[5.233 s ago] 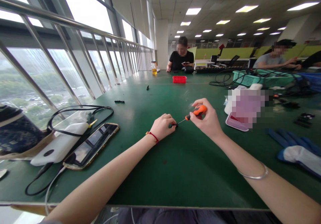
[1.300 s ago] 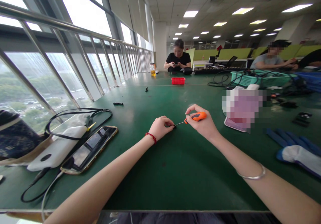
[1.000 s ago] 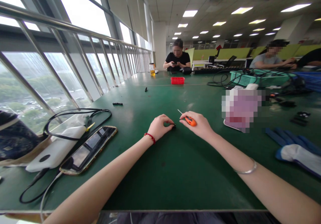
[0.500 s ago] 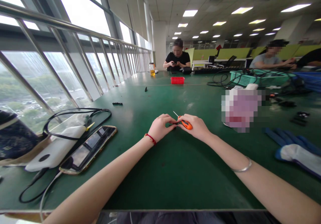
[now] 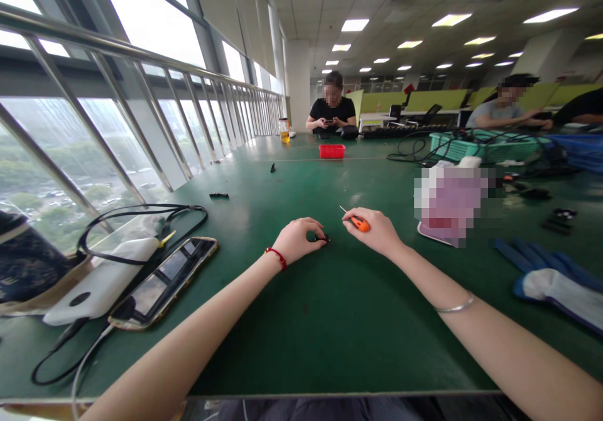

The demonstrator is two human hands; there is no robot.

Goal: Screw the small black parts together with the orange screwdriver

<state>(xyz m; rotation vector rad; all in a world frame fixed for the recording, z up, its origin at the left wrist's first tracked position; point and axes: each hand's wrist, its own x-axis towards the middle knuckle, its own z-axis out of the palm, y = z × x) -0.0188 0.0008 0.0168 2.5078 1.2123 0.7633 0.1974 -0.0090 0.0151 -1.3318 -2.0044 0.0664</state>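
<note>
My left hand (image 5: 298,239) rests on the green table (image 5: 330,320), fingers curled and pinched round a small black part (image 5: 323,239). My right hand (image 5: 375,232) lies on the table just to its right, closed on a small orange-handled screwdriver (image 5: 360,223) whose thin metal tip points up and away to the left, clear of the part. A small gap separates the two hands.
At the left lie a phone (image 5: 164,281), a white power bank (image 5: 101,278) and black cables (image 5: 141,210). Blue and white gloves (image 5: 549,276) lie at the right. A red tray (image 5: 331,151) and small black parts (image 5: 218,195) sit farther off. Two people sit at the far end.
The screwdriver tip was at the black part at first; my right hand has since turned it so the tip points away, moved against my left hand, then drawn slightly right.
</note>
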